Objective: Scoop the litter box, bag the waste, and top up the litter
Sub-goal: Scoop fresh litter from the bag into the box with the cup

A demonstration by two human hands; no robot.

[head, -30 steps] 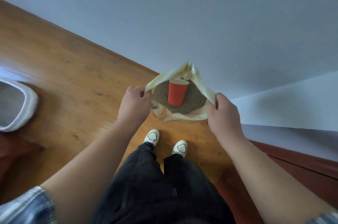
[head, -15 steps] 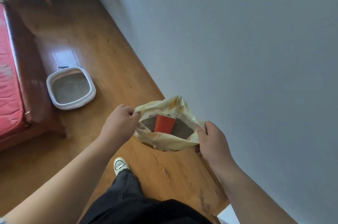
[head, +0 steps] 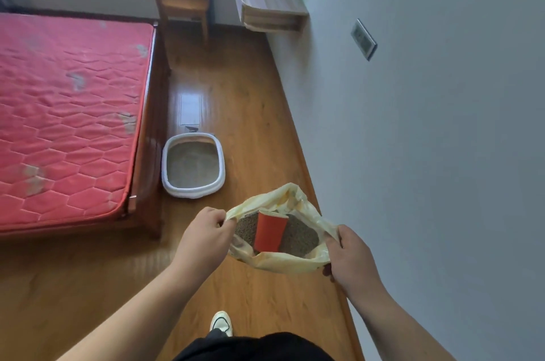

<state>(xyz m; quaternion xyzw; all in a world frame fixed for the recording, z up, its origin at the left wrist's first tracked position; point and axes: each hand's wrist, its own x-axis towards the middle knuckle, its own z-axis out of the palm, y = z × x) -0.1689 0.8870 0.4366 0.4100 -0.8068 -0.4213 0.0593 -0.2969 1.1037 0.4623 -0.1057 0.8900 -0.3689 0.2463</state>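
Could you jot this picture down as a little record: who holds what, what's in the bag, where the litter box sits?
Bag: pale yellow, held open above the wooden floor
Left hand: grips the bag's left edge
Right hand: grips its right edge
Inside bag: brown-grey litter, red cup resting on it
Litter box: white, on the floor beside the bed with the red mattress, ahead of the person
Background: wooden chair, wall shelf

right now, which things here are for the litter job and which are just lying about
For the job: litter bag, gripped by left hand and right hand; red cup in it; litter box.
Just lying about: mattress, chair, shelf, wall socket.
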